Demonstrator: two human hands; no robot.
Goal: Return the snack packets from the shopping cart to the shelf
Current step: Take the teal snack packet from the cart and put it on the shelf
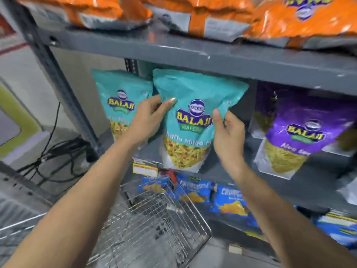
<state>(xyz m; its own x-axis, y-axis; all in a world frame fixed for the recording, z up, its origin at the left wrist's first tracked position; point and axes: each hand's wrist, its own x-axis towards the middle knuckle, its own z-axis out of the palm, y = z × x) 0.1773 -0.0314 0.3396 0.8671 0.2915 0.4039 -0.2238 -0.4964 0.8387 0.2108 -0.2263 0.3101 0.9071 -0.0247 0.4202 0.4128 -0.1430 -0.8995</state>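
Teal Balaji snack packet (190, 120) is in both my hands right now, held upright in front of the middle tier of the grey metal shelf (212, 57). My left hand (148, 120) has it by the left edge, thumb across the front near the logo and the other fingers tucked behind. My right hand (229, 132) pinches the right edge the same way, thumb on the front. So both sets of fingers are closed on the bag, not spread. Can't really tell if the bottom of the packet is resting on the shelf board or hanging just above it, the picture's a bit smeared there.

Just to its left there's a second teal packet (120, 105) of the same kind standing on that tier, close enough that my left hand overlaps it. Off to the right, with a gap between, stands a purple Balaji packet (297, 136), see-through window at the bottom showing yellow sev.

Top tier is stacked with orange bags (301, 22) lying flat. Tier below mine has blue chip packets (229, 200) lying down.

Wire shopping cart (154, 219) sits below my forearms, and the part of the basket I can see has nothing in it. Some black cables (56, 151) are tangled on the floor by the shelf's left post.
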